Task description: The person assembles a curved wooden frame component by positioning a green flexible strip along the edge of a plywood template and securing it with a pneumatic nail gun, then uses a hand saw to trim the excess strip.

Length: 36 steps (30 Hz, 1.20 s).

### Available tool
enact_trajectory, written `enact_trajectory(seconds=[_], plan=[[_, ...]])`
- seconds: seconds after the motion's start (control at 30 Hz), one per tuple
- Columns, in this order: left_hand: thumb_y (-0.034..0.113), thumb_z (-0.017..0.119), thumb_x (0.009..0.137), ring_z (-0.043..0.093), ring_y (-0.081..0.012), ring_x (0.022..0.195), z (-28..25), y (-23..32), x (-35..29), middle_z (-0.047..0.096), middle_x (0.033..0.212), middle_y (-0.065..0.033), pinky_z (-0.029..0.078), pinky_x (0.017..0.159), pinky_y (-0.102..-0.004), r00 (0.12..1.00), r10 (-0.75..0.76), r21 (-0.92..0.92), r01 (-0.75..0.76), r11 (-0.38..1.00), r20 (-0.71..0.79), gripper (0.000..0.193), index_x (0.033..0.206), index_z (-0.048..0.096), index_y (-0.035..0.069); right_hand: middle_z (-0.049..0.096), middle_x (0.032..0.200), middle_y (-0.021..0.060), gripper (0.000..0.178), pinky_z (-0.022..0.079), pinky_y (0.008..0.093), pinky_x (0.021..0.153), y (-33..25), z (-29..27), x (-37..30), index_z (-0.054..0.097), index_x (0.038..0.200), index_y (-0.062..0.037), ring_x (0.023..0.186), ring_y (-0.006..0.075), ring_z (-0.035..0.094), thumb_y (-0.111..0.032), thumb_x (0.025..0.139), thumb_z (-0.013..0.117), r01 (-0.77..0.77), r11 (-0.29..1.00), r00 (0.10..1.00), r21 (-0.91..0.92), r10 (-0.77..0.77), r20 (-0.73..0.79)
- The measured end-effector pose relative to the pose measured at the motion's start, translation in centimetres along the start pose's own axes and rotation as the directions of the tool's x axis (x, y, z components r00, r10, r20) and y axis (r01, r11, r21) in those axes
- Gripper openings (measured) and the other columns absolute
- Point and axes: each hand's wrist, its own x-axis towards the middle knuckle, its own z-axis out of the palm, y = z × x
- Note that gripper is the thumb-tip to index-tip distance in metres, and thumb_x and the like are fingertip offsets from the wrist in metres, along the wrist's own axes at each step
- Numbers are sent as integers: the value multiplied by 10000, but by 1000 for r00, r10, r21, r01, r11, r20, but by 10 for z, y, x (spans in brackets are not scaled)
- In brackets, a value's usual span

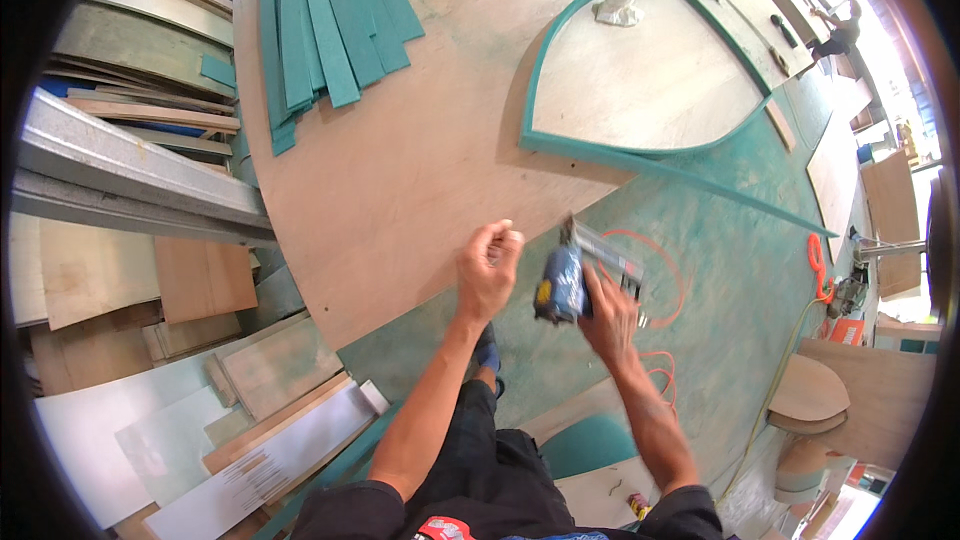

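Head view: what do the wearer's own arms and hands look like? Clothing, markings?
Left hand and right hand are ungloved, with no watch or wristband visible. Both forearms are uncovered up to short, plain black fabric sleeves.

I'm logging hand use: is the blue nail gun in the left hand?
No, the right hand grips the blue nail gun; the left hand is apart from it.
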Motion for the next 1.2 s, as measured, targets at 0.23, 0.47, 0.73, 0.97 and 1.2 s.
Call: enact_trajectory(seconds=[0.23,0.47,0.73,0.97,1.2], plan=[[343,673,970,754,-245,881,37,27,156,776,914,-169,570,838,-352,984,-159,77,165,983,-85,389,1051,765,-26,734,1040,239,688,552,489,796,-12,-57,-158,621,1373,-46,936,432,712,-44,697,745,-675,735,729,65,651,212],[327,847,803,728,-254,664,59,28,224,756,722,-133,583,703,-394,982,-187,492,152,857,23,313,868,820,22,726,945,257,546,527,542,777,-14,-110,-259,652,1310,-86,904,477,696,-118,769,720,-915,381,349,-133,912,214],[280,801,853,733,-248,666,48,25,212,758,742,-135,567,664,-389,990,-120,435,77,897,71,253,830,810,28,704,841,267,308,509,556,747,6,-132,-279,682,1052,0,843,495,678,-219,845,744,-976,218,216,-20,974,67],[256,794,869,609,-278,1192,110,47,138,670,1188,-96,471,1023,-441,850,495,760,-439,480,179,462,1284,678,89,705,820,251,300,523,488,755,83,-108,-292,685,960,63,813,430,699,-157,780,782,-950,192,205,246,978,26],[311,784,879,587,-294,1192,222,80,121,573,1322,-121,494,1007,-410,508,385,475,-860,185,771,774,1507,421,40,694,799,220,280,516,435,714,170,-80,-267,687,895,61,785,311,705,-156,762,804,-923,158,205,352,973,101]])
